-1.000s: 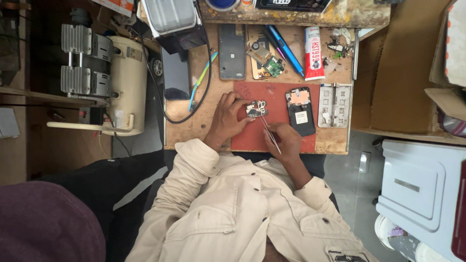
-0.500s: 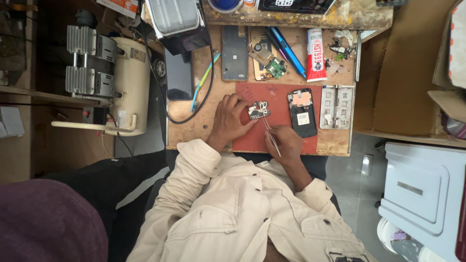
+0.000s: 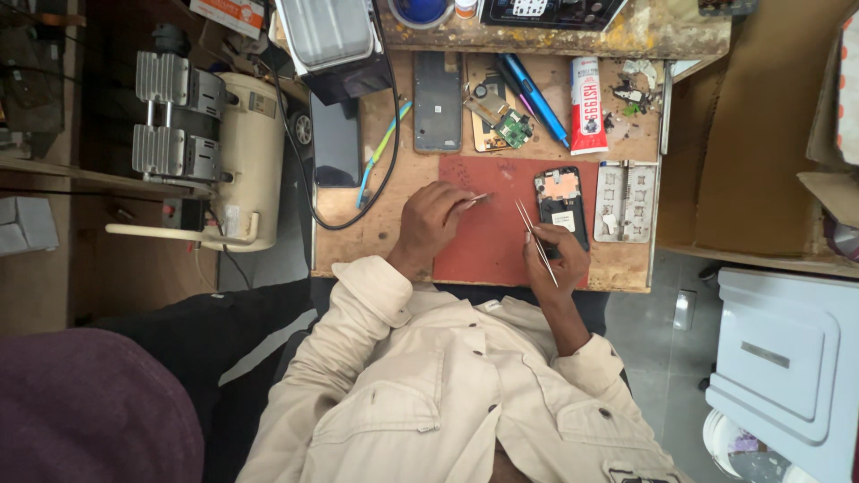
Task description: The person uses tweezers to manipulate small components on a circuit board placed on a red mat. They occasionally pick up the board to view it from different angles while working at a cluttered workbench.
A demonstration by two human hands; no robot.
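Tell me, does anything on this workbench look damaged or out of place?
Yes. The phone beside the right hand lies opened on the red mat, insides exposed. Loose circuit boards and small debris lie scattered behind it.

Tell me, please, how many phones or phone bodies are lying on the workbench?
3: an opened phone on the red mat by the right hand, a grey phone above the mat, and a dark phone at the bench's left edge. Others may be hidden.

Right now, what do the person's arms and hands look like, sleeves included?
Both arms are in long cream jacket sleeves with buttoned, stitched cuffs. The left sleeve ends in a folded-back cuff at the wrist; the right sleeve shows a small button. The left hand and right hand are bare, with no gloves visible.
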